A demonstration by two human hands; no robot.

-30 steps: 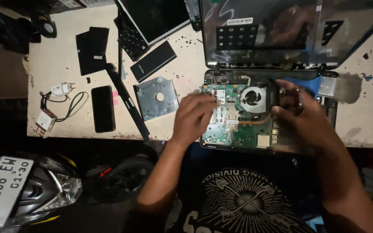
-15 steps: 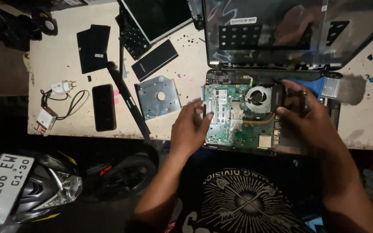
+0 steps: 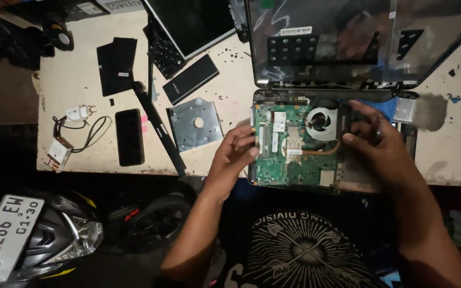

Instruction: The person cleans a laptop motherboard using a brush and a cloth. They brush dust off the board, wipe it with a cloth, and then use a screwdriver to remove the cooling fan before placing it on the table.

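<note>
Now both hands [image 3: 236, 154] on green motherboard [image 3: 294, 149]

A single head-worn camera looks almost straight down from above the seated person's chest, facing the pale worktop [image 3: 81, 69] from close overhead range. The near edge of the worktop crosses the middle of the frame; the far edge is cut off at the top. The opened laptop's green circuit board [image 3: 294, 149] sits right of centre, with the left hand [image 3: 236, 157] and right hand [image 3: 380, 146] reaching in from below. The person's printed shirt [image 3: 305, 250] fills the bottom, a motorcycle headlight [image 3: 70, 234] the lower left corner.
</note>
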